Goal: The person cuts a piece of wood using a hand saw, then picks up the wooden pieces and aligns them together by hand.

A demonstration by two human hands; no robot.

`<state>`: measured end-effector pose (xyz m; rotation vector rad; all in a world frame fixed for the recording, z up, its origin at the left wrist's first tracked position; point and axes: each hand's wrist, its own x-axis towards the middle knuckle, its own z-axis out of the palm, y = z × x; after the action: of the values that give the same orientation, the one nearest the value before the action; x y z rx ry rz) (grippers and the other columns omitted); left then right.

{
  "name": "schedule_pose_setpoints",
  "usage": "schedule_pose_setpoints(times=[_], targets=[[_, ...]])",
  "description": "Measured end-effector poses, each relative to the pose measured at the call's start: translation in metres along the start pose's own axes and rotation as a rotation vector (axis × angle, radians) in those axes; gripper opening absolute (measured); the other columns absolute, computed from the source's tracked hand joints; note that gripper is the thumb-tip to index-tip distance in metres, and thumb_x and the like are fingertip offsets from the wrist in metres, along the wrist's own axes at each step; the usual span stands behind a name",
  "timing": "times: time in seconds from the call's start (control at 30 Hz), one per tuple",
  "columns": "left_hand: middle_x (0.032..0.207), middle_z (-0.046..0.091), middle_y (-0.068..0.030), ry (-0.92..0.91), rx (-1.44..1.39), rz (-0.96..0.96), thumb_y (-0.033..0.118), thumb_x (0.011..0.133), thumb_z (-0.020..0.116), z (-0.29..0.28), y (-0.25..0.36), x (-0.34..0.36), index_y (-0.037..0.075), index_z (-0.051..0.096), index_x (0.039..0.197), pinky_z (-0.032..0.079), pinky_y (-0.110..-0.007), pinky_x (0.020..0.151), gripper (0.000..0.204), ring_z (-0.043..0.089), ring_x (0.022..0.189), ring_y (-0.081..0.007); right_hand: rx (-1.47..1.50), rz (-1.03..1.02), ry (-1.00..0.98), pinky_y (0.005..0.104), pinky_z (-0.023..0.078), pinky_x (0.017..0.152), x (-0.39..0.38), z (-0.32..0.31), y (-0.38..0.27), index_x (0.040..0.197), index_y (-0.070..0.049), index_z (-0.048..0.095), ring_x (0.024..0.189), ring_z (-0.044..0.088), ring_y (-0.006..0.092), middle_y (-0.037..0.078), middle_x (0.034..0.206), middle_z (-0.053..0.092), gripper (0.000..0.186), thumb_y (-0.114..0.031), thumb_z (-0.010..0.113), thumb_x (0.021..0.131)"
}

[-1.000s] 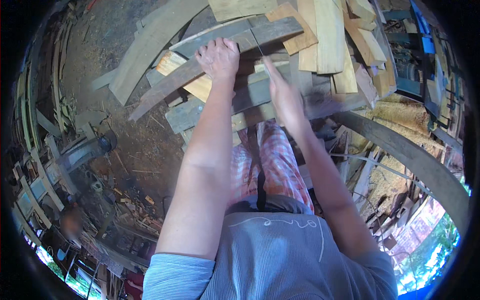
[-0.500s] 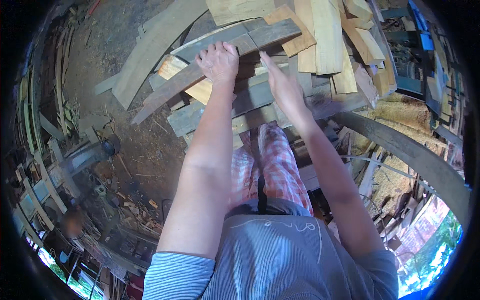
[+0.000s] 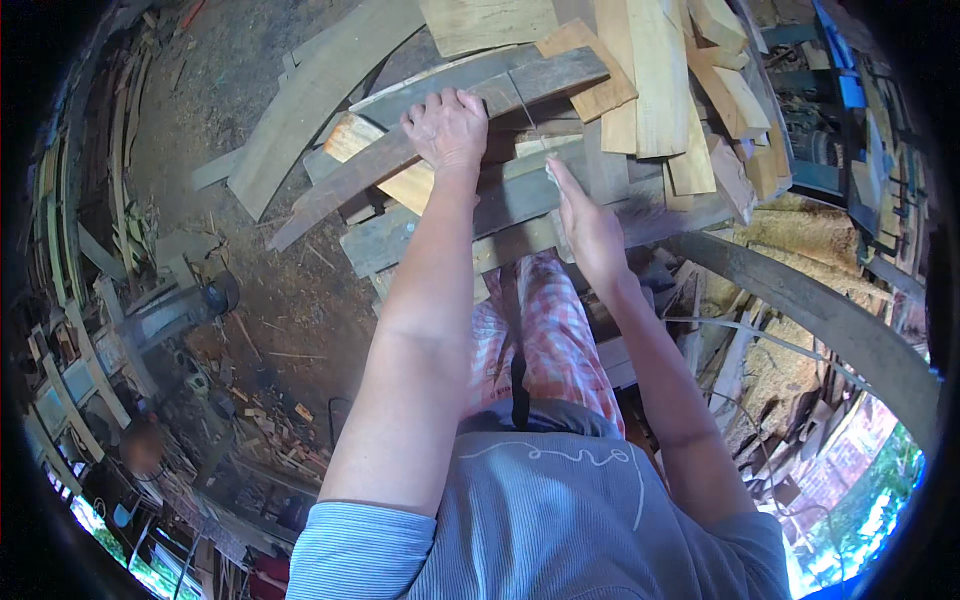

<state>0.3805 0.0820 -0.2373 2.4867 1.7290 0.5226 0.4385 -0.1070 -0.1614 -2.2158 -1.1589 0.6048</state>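
Observation:
A long, dark, slightly curved wooden board (image 3: pixel 350 193) lies slanting across a stack of timber in front of me. My left hand (image 3: pixel 446 130) is closed over it near its middle, with the fingers curled at its far edge. To the right, my right hand (image 3: pixel 592 232) is closed, thumb side up, around what appears to be a handsaw (image 3: pixel 532 118). Its thin blade shows edge-on as a fine line running from my fist to the board, across which a narrow cut line is seen. The saw's handle is mostly hidden in my palm.
Under the board lie grey planks (image 3: pixel 375 243). Pale boards (image 3: pixel 655 90) and offcuts pile up at the right. A wide curved plank (image 3: pixel 290 125) rests at the far left, and a long curved beam (image 3: pixel 810 300) arcs at the right. Wood scraps (image 3: pixel 270 430) litter the dirt floor.
My right hand has drawn back toward me and slightly right, so more of the thin blade shows. My left hand stays on the board; the whole view has shifted slightly.

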Motion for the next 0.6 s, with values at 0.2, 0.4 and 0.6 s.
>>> schedule_pose_setpoints(times=[0.2, 0.4, 0.6], targets=[[0.086, 0.065, -0.0114, -0.03, -0.027, 0.007, 0.03, 0.082, 0.042, 0.002, 0.01, 0.0, 0.009, 0.068, 0.08, 0.036, -0.047, 0.092, 0.033, 0.059, 0.085, -0.0312, -0.131, 0.158, -0.149, 0.0475, 0.043, 0.065, 0.053, -0.009, -0.015, 0.137, -0.023, 0.034, 0.077, 0.057, 0.0432, 0.026, 0.089, 0.058, 0.044, -0.018, 0.04, 0.094], [0.081, 0.065, -0.0125, 0.06, -0.041, 0.023, 0.028, 0.081, 0.044, 0.001, 0.0, 0.004, 0.008, 0.068, 0.078, 0.037, -0.048, 0.09, 0.032, 0.059, 0.082, -0.0317, -0.051, 0.163, -0.105, 0.0501, 0.046, 0.065, 0.006, 0.002, -0.006, 0.135, -0.03, 0.035, 0.071, 0.06, 0.041, 0.024, 0.073, 0.059, 0.046, -0.019, 0.044, 0.091], [0.081, 0.065, -0.013, 0.064, -0.049, 0.03, 0.028, 0.08, 0.045, 0.005, 0.005, 0.001, 0.007, 0.068, 0.075, 0.037, -0.048, 0.089, 0.031, 0.059, 0.08, -0.0319, -0.054, 0.076, -0.051, 0.0475, 0.043, 0.062, 0.043, 0.0, -0.008, 0.135, -0.023, 0.038, 0.074, 0.056, 0.0438, 0.027, 0.089, 0.057, 0.043, -0.014, 0.041, 0.093]])
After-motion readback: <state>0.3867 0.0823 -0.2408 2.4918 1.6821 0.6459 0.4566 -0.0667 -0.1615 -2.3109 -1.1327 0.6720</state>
